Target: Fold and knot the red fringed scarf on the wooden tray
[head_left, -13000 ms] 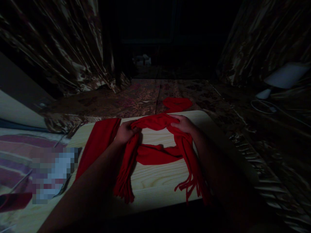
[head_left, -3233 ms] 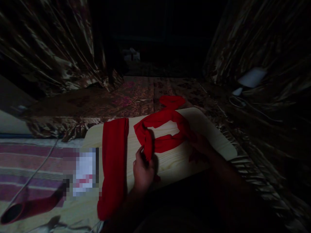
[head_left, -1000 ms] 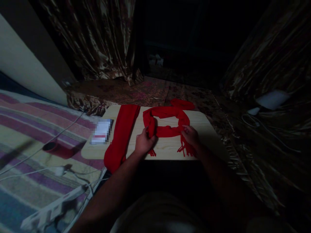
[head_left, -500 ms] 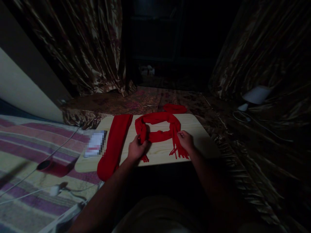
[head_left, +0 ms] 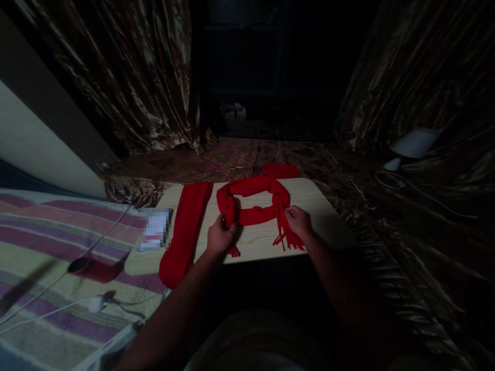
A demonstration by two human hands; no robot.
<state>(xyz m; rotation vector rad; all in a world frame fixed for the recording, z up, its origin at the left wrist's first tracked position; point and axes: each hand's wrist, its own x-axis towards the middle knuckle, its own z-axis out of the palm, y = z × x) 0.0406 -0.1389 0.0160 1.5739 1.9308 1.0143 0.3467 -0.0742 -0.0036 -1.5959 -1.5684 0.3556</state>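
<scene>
A red fringed scarf lies in a ring on the pale wooden board, its tassels hanging toward the near edge. My left hand is closed on the scarf at the ring's near left corner, with a few tassels showing below it. At the near right corner my right hand has its fingers pinched at the scarf's edge, beside the longer tassels. A second length of red knitted cloth, folded lengthwise, lies left of the ring and hangs over the board's near edge.
Another red cloth loop lies beyond the board's far edge. A blurred-out white packet is on the left, near a red cylinder and white cables on a striped cover. A white lamp stands at right.
The whole view has shifted slightly, with things a little farther right. Both hands keep their places on the scarf, and the ring's shape looks nearly the same.
</scene>
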